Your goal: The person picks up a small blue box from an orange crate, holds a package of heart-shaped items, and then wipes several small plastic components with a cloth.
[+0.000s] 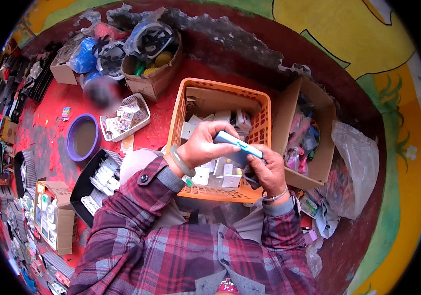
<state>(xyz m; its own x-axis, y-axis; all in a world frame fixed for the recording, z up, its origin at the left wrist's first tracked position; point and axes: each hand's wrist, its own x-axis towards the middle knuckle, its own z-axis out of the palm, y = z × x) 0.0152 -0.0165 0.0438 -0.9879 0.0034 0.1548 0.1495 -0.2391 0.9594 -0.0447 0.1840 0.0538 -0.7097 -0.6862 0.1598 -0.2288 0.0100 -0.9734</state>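
Mid-frame, the left hand [199,146] and right hand [271,172] pinch one flat blue-and-white rectangular case [239,149] between their fingers — white rectangular boxes [230,181] lie untouched in the orange plastic crate [265,118].

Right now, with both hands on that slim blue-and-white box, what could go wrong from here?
The slim blue-and-white box might slip from the left hand and right hand and drop toward the orange basket below.
If it landed there, it could get mixed up with the white boxes inside.
The left sleeve, close to the black tray in this view, might knock it.
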